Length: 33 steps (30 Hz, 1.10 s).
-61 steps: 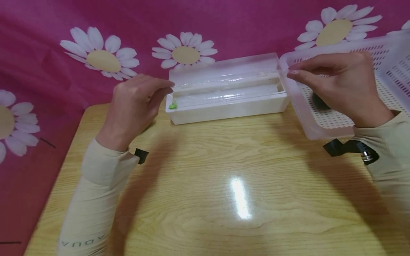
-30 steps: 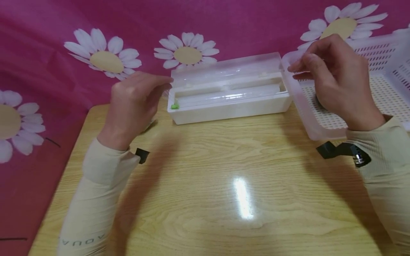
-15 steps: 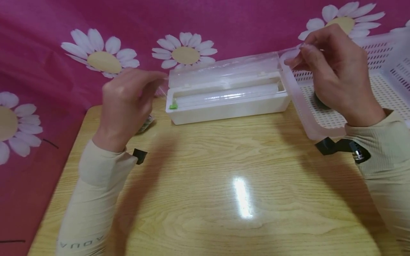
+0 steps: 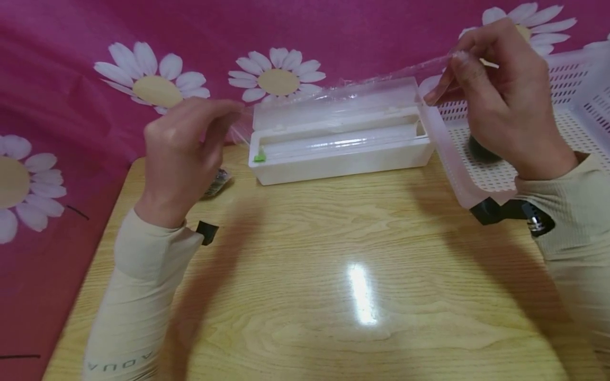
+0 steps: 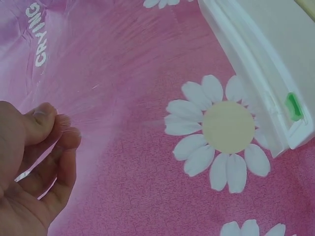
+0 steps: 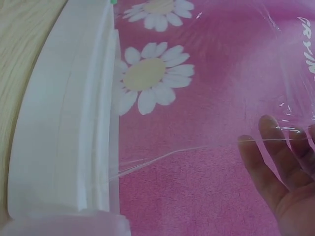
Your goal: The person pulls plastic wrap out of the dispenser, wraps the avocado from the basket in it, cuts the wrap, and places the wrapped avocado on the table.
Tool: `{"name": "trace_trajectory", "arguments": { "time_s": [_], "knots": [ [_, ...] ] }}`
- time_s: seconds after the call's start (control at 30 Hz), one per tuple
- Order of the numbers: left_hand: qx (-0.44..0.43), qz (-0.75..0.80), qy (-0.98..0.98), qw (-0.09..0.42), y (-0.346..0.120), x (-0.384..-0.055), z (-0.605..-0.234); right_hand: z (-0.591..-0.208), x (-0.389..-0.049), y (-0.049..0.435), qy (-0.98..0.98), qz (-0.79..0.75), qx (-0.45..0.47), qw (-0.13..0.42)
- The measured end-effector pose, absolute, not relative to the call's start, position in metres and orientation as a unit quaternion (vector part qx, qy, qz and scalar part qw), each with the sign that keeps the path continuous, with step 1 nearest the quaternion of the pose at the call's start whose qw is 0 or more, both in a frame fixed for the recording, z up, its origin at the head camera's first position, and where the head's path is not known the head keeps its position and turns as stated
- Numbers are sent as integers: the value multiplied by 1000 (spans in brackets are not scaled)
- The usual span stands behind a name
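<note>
A long white cling film dispenser point(image 4: 343, 166) stands at the back of the table with its lid raised. The film roll point(image 4: 343, 142) lies inside, and a green slider point(image 4: 259, 157) sits at the left end. Clear cling film point(image 5: 123, 73) rises from the box and spans between both hands. My left hand point(image 4: 178, 159) pinches the film's left corner between thumb and fingertips, bunching it into creases. Up above the basket's near-left side, my right hand point(image 4: 512, 100) pinches the other corner. In the right wrist view, its remaining fingers point(image 6: 253, 152) lie spread against the film.
A pinkish-white perforated basket point(image 4: 450, 164) stands right of the dispenser, with a dark rounded object point(image 4: 481, 151) in it. A small shiny packet point(image 4: 219, 182) lies behind the left hand on the wooden table point(image 4: 305, 264). Pink daisy-patterned cloth point(image 4: 362, 32) hangs behind.
Both hands have risen and the left has moved left. The right hand loosened its fingers, then took the film's corner anew. More film is drawn up above the box.
</note>
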<state>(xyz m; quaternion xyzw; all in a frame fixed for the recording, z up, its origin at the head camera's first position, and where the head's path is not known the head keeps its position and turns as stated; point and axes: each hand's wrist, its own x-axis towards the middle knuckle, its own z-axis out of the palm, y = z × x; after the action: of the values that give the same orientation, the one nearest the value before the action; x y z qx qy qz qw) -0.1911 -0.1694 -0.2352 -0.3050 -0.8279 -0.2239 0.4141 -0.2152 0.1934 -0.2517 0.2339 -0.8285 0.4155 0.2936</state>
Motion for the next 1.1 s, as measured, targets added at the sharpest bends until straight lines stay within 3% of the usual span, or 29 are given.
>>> {"name": "trace_trajectory", "arguments": {
  "time_s": [0.73,1.1],
  "knots": [
    [-352,-209,-807,426,-157,-181,-227,-247,-216,198,-819,381,256,344],
    [-434,-199,-801,360,-149,-165,-236,-251,-213,199,-794,428,256,348]
  ]
}}
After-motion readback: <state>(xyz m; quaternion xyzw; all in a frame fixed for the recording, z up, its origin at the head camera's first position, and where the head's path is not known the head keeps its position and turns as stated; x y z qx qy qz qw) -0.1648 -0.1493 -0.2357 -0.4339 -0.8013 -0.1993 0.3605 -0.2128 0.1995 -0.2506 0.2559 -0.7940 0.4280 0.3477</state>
